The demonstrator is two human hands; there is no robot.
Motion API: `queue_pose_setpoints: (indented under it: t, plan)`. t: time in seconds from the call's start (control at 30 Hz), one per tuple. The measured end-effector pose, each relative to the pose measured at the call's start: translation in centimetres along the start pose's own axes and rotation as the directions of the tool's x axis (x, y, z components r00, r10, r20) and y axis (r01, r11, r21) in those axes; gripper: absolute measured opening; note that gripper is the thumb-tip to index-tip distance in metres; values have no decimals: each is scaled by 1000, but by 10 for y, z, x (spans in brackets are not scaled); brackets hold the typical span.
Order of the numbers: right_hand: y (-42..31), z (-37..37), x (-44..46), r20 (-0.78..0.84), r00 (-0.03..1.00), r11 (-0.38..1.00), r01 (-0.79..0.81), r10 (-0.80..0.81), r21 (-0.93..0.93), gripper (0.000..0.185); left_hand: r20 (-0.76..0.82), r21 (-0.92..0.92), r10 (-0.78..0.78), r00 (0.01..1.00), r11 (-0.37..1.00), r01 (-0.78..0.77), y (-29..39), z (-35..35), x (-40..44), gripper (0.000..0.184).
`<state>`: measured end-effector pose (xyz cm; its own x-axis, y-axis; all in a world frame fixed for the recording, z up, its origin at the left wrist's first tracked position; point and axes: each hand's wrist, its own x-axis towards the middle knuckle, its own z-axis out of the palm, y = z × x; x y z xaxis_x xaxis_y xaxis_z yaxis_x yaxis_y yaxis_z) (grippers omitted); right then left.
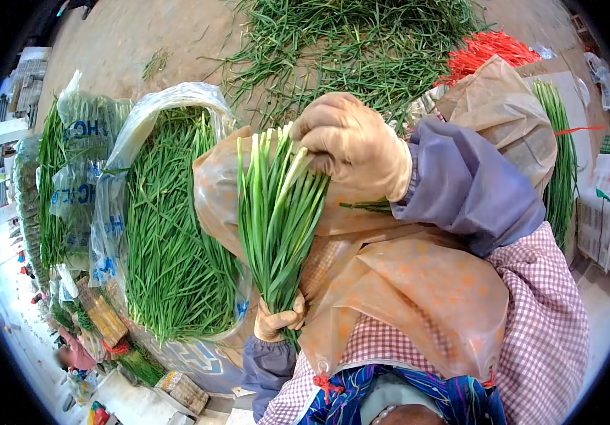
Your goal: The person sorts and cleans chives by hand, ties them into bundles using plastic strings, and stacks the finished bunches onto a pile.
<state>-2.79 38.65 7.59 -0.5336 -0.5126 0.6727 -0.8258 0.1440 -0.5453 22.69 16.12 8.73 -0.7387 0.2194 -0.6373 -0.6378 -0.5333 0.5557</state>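
Observation:
A fanned bunch of green stalks stands upright in front of me, pale ends at the top. My left hand, gloved, is wrapped round its narrow lower part. At the bunch's upper right, my right hand, also gloved, has its fingers curled in against the pale ends. What those fingers hold, if anything, is hidden. Beneath lies a translucent plastic apron with orange spots over my lap. A few more green stalks show under my right wrist.
An open plastic bag of green stalks lies on the left, beside another bag. Loose greens cover the floor ahead. Red ties and a tied bundle are on the right. Another person is at far lower left.

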Motion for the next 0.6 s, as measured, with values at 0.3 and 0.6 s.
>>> queue_pose_setpoints:
  t: [0.3,0.6]
  plan:
    - [64,-77,-6,-238,944,769,26,-230,-639,14,-45,16,-3,999,1000,4,0,5,0,34]
    - [-2,-64,-4,20,814,783,-564,580,263,25,-6,-69,11,1000,998,-11,2,9,4,31]
